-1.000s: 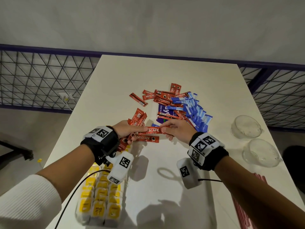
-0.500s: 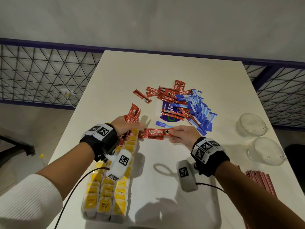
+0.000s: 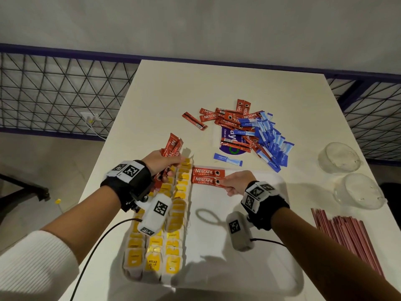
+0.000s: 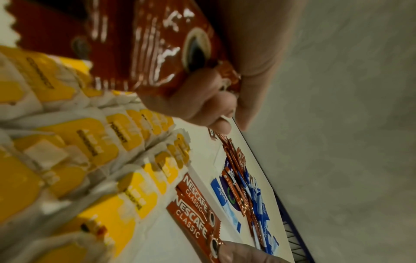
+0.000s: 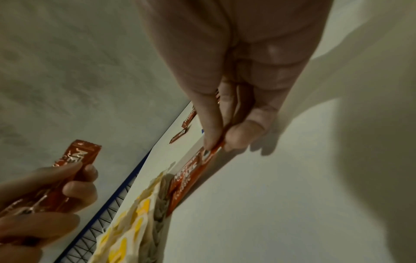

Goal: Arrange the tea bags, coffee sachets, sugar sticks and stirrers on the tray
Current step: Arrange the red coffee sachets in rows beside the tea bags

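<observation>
At frame centre, right hand: the right hand [image 3: 237,184] pinches the end of the lower coffee sachet [image 3: 207,181] between thumb and fingertips [image 5: 210,140], holding it low over the white tray [image 3: 280,257].
Beside it: a second sachet [image 3: 207,172] lies parallel and just above it in the head view, seemingly touching along the long edge; both sit just right of the tea bags [image 3: 173,218].
Left of centre, left hand: the left hand [image 3: 161,162] grips a bundle of sachets [image 3: 173,146], fingers curled round it, over the upper end of the tea bag rows.
Upper centre, pile: loose coffee sachets [image 3: 230,118] and blue sugar sticks [image 3: 269,140] lie mixed on the table [image 3: 217,83] beyond the tray.
Lower right edge: the stirrers [image 3: 345,237] lie on the table, outside the tray.
Risk, alignment: let go at a tilt, the pinched sachet could overlap or skew against its neighbour, spoiling the row.
Risk, nudge: a sideways push could shove the sachets into the tea bags and topple the nearest ones.
Risk, bundle: a loose left grip could drop slick sachets onto the tea bags.
Hedge: whether the pinched sachet already rests on the tray is unclear in the blurred wrist views.
</observation>
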Available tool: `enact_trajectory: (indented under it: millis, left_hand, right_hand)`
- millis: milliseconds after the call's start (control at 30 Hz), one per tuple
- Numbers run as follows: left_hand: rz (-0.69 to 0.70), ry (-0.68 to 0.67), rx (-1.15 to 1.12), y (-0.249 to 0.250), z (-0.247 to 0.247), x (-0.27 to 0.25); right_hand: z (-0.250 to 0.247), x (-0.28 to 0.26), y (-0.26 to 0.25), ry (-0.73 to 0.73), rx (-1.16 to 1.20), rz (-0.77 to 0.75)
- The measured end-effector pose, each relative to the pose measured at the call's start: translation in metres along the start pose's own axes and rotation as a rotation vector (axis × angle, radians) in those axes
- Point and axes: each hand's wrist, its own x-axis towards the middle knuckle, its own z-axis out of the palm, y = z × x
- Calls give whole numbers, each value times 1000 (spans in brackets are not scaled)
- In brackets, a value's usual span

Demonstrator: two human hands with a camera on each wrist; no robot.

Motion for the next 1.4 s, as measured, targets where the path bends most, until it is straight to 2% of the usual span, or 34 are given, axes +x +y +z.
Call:
enact_trajectory:
  millis: [433, 933, 1400]
  left_hand:
    - [-1, -79, 51, -5, -9, 1]
    - [-19, -203, 51, -1, -6, 5]
    - [-38, -248, 64, 4, -1, 2]
  right_hand:
    - [5, 11, -2, 139, -233, -33]
    - [7, 18, -3, 138, -349, -16]
    - [6, 26, 0, 123, -379, -19]
